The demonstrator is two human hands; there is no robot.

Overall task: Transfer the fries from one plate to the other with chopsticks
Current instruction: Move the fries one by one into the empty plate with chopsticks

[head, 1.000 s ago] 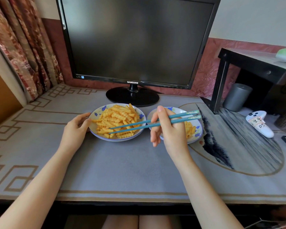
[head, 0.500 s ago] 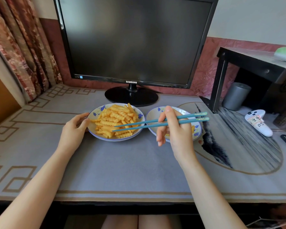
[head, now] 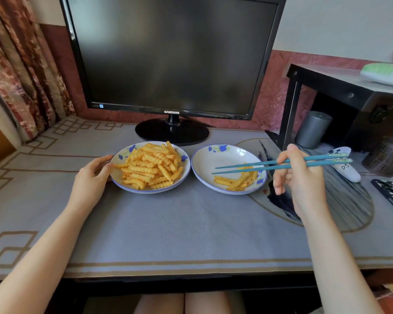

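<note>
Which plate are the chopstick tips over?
The right plate, nearly bare with a few fries. The chopsticks, held by the right hand, hover over it; the left plate is piled full, left hand touching its rim.

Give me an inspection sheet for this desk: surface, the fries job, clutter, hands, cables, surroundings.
Surface: grey patterned mat covers the desk.
Job's things: left plate heaped with fries; right plate holds only a few; chopsticks tips over the right plate.
Clutter: white remote, grey cylinder, mesh basket, all at right.
Hands: left hand rests against the left plate's rim; right hand grips the chopsticks.
Cables: nothing seen.
Surroundings: dark monitor behind the plates, curtain left, black shelf right.
</note>
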